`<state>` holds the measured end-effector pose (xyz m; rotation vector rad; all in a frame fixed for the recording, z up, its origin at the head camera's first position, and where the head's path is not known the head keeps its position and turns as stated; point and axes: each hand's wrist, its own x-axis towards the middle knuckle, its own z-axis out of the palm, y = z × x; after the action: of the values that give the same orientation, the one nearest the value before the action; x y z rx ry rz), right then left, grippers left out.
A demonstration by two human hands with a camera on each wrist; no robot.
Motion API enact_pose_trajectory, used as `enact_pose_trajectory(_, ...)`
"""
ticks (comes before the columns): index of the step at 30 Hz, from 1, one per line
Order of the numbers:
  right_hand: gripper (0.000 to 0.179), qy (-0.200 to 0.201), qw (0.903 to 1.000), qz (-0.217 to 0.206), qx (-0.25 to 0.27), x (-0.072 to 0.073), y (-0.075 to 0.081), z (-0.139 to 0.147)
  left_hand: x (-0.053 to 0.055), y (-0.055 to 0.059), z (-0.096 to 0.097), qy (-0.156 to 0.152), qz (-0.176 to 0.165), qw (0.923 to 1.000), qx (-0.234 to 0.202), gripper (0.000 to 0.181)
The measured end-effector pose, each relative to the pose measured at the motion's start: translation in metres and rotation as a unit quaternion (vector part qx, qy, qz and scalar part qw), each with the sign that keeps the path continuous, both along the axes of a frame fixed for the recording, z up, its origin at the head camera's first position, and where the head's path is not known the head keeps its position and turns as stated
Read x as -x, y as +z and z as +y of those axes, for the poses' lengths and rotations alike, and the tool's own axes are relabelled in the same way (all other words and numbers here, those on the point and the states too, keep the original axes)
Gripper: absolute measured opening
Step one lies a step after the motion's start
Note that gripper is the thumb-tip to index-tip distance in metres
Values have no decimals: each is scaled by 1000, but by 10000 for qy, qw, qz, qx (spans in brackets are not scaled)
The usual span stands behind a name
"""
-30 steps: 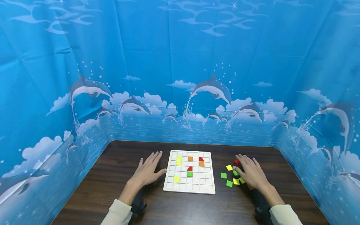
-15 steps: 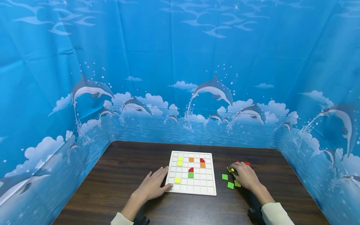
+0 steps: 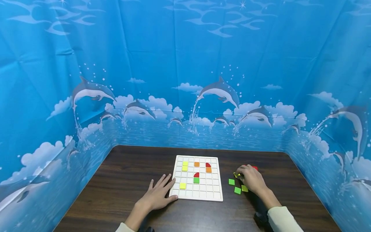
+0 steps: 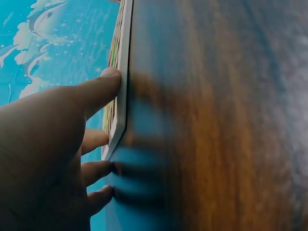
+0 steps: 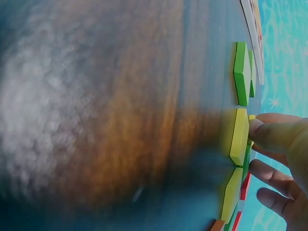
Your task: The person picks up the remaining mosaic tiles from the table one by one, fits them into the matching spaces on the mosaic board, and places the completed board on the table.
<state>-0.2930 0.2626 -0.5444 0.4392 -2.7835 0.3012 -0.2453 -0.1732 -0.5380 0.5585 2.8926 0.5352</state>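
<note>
A white grid board (image 3: 210, 193) lies on the dark table with several coloured tiles in its cells. These include yellow squares (image 3: 185, 166), orange squares (image 3: 196, 164), red quarter-rounds (image 3: 196, 175) and a green square (image 3: 196, 180). My left hand (image 3: 156, 196) rests with spread fingers at the board's near left corner; its thumb lies against the edge in the left wrist view. To the right of the board, my right hand (image 3: 251, 178) pinches a yellow square tile (image 3: 237, 175) between thumb and fingers. The hand hides part of the loose pile beneath it.
Near the right hand lie loose green tiles (image 3: 231, 182), another yellow tile (image 3: 244, 188) and a red piece (image 3: 255, 168). An orange tile (image 5: 217, 225) shows at the bottom of the right wrist view. A blue dolphin-print curtain (image 3: 185, 80) stands around the table.
My right hand has come down from hovering flat over the loose tiles and curled its fingers onto a yellow one. My left hand has shifted toward the board's near left corner.
</note>
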Motion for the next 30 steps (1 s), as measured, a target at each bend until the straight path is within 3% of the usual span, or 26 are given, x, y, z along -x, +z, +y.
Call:
enact_pose_trajectory(7,24,24,10000,-25,20,1,-1,-1,5,-4,3,135,92,9998,-65,84)
enact_pose_trajectory(12,20,-69,9999,-96,-49,3,-1,-1,10,-6,3,185,-124,9996,-189,95)
enact_pose_trajectory(20,12,-223,9992,-318,-84,2,-2,-2,15,-19,-2,117,-187,9991,-359,105)
enact_pose_trajectory(30,10,-237,9990,-376,67,2,1,-4,23,-32,-2,262,-163,9991,-293,111)
